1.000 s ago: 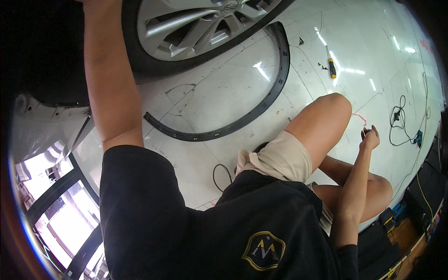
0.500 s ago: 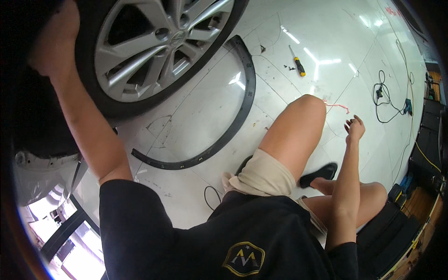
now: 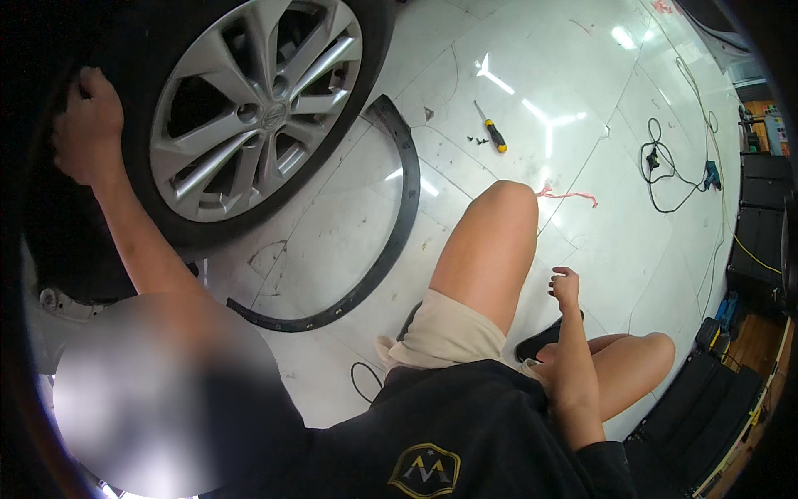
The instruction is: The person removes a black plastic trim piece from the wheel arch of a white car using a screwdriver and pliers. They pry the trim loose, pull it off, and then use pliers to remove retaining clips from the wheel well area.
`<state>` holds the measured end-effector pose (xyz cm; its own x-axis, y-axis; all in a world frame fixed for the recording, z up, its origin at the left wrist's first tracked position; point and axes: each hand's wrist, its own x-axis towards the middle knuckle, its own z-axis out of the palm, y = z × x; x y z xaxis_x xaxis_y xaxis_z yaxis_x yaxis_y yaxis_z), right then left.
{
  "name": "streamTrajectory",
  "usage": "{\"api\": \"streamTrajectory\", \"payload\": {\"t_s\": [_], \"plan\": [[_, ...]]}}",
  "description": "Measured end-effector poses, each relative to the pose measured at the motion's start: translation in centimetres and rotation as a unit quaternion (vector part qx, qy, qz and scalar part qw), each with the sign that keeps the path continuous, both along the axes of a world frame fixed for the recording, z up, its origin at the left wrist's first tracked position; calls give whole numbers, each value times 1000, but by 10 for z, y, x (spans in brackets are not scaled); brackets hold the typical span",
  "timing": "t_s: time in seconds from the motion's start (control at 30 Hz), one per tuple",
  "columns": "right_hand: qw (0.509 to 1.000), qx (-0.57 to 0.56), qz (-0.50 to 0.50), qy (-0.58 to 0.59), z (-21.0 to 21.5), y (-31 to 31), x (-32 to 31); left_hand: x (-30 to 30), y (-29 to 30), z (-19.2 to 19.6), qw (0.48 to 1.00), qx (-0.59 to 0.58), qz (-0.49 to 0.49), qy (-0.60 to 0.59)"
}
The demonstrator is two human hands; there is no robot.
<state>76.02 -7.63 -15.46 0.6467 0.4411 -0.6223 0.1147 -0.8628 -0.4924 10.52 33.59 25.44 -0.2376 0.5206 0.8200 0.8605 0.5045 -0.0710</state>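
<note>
My left hand (image 3: 91, 129) is raised at the upper left, in the dark wheel arch beside the tyre (image 3: 378, 58). Its fingers look curled, and whatever they may grip is lost in shadow. To its right is the silver alloy wheel (image 3: 270, 116) of a car. My right hand (image 3: 566, 287) hangs in the air near my bent knees, fingers loosely bent and apart, with nothing in it. A curved black wheel arch trim (image 3: 407, 191) lies on the floor between the wheel and my leg.
A yellow-and-black screwdriver (image 3: 496, 135) lies on the glossy tiled floor (image 3: 465, 224), with small dark bits beside it. Nearby is a pink strip (image 3: 573, 197). A black cable (image 3: 652, 179) loops at the right, before dark cases (image 3: 761, 204). A blurred patch covers the lower left.
My left hand shows lower and more fully beside the tyre. My right hand has come down and left, closer to my legs. The whole view has shifted, with the floor items farther left.
</note>
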Motion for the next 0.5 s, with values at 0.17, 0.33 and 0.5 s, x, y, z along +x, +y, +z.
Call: {"api": "streamTrajectory", "payload": {"t_s": [0.17,0.33,0.5], "plan": [[997,42,-27,66,8,10,3,-7,1,-3,1000,1,23,9],[990,90,-78,75,5,9,-2,-11,1,4,999,-35,29,-7],[996,38,-53,58,-18,-9,-2,-52,18,7,995,-83,49,-16]]}}
